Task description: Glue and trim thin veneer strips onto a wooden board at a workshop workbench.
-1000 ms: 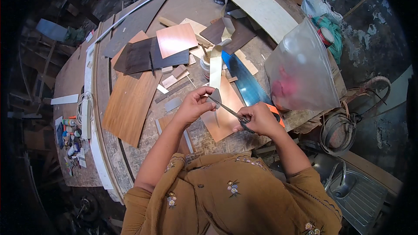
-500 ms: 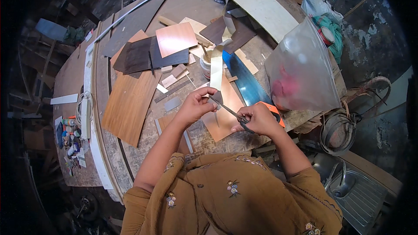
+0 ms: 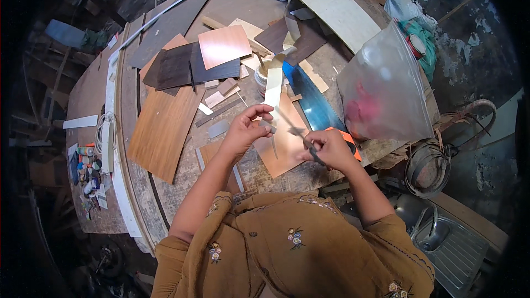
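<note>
1. Pale strip (image 3: 273, 87) comes down from the far side of the table (image 3: 160, 201), curling on the way; its near end is beside the left hand's fingertips, above a light brown board (image 3: 279, 157).
2. Left hand (image 3: 247, 132): thumb and fingers are bent around a small grey piece (image 3: 268, 127). Whether a fingertip also touches the strip, I cannot tell.
3. Right hand (image 3: 329, 149): fingers grip the dark handles of the scissors (image 3: 300, 134), whose blurred blades point left and far. The blur hides how far apart the blades are.
4. Just changed: half a second ago the blades reached right to the left fingertips; now they have swung toward the far side, and the left index finger has lifted from the thumb. This suggests the snip is finished or the blades are being repositioned, though no cut edge shows clearly.
5. Unmoved nearby: a blue saw (image 3: 313, 99) to the right, a clear plastic bag (image 3: 386, 83) beyond it, and a jar (image 3: 261, 81) just left of the strip.
6. Writing: none can be read; the small bottles (image 3: 86, 152) at far left are too tiny for any labels.
</note>
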`<state>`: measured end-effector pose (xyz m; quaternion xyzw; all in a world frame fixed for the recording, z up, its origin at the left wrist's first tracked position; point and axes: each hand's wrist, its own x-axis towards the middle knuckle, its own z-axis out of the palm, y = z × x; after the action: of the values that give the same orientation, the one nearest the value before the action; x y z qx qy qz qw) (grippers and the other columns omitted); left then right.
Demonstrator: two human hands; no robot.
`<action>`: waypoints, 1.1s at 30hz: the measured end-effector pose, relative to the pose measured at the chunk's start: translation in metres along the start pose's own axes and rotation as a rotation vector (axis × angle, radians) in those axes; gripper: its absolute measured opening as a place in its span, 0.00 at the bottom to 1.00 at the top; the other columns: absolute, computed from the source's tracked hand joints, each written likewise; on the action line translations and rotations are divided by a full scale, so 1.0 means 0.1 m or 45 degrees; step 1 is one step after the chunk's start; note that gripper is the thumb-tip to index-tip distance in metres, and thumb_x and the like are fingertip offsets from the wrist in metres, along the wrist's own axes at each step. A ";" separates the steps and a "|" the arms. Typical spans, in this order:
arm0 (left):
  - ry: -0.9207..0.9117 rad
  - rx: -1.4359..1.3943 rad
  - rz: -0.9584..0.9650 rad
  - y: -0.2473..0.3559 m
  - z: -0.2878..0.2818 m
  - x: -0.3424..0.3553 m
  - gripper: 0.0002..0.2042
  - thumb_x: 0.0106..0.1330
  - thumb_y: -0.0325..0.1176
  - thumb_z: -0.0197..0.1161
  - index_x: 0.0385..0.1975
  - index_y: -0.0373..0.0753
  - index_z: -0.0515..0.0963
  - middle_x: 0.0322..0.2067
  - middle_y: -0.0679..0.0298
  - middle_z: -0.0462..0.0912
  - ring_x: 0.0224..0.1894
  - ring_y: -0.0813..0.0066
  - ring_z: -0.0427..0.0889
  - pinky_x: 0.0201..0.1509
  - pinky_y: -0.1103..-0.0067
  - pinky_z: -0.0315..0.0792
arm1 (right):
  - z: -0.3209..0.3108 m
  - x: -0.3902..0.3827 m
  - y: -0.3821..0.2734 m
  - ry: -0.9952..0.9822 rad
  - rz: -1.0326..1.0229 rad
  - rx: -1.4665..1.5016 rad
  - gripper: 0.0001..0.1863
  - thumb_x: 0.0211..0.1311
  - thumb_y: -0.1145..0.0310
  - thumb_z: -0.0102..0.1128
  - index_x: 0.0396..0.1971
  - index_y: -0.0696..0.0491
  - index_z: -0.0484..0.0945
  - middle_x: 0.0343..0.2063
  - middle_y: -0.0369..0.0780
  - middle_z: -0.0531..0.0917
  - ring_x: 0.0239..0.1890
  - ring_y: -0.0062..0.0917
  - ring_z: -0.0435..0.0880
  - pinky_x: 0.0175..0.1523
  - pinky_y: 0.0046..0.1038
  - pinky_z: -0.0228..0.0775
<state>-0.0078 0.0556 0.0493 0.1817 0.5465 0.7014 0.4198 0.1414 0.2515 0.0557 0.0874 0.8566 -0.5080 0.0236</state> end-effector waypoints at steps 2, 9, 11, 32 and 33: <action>0.159 -0.178 -0.023 -0.02 -0.05 -0.03 0.19 0.56 0.18 0.58 0.49 0.35 0.70 0.38 0.65 0.74 0.36 0.83 0.77 0.42 0.86 0.75 | -0.04 0.09 -0.07 0.142 -0.167 -0.057 0.18 0.35 0.63 0.74 0.27 0.54 0.77 0.14 0.35 0.71 0.17 0.22 0.66 0.25 0.24 0.59; 0.144 -0.822 0.061 0.04 -0.05 -0.13 0.15 0.60 0.18 0.54 0.48 0.35 0.69 0.38 0.62 0.78 0.36 0.78 0.80 0.41 0.85 0.78 | 0.08 0.78 -0.39 0.293 -0.729 -0.335 0.36 0.28 0.81 0.58 0.48 0.46 0.74 0.38 0.34 0.79 0.47 0.34 0.70 0.55 0.32 0.60; 0.123 -0.903 0.055 0.12 0.01 -0.13 0.15 0.60 0.18 0.54 0.47 0.35 0.70 0.38 0.61 0.78 0.36 0.76 0.80 0.41 0.84 0.78 | 0.05 0.97 -0.44 0.322 -0.831 -0.349 0.30 0.27 0.80 0.56 0.41 0.47 0.78 0.38 0.34 0.79 0.49 0.35 0.70 0.57 0.35 0.57; 1.237 -0.109 0.502 0.53 -1.55 -0.77 0.08 0.57 0.24 0.62 0.36 0.36 0.74 0.26 0.67 0.78 0.25 0.83 0.78 0.29 0.87 0.76 | 0.58 2.42 -1.40 -0.341 -0.869 -0.409 0.14 0.41 0.73 0.64 0.32 0.52 0.76 0.22 0.40 0.79 0.25 0.26 0.76 0.32 0.26 0.67; 1.269 -0.092 0.458 0.43 -1.57 -0.76 0.08 0.56 0.23 0.62 0.35 0.35 0.74 0.25 0.68 0.78 0.23 0.83 0.78 0.27 0.88 0.75 | 0.69 2.45 -1.31 -0.367 -0.864 -0.421 0.12 0.41 0.72 0.62 0.31 0.50 0.77 0.24 0.41 0.80 0.26 0.32 0.79 0.32 0.29 0.68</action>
<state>-0.0922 -0.1031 0.0518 -0.0975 0.6154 0.7821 -0.0120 -0.1260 0.1603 0.1041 -0.2773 0.8949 -0.3493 -0.0118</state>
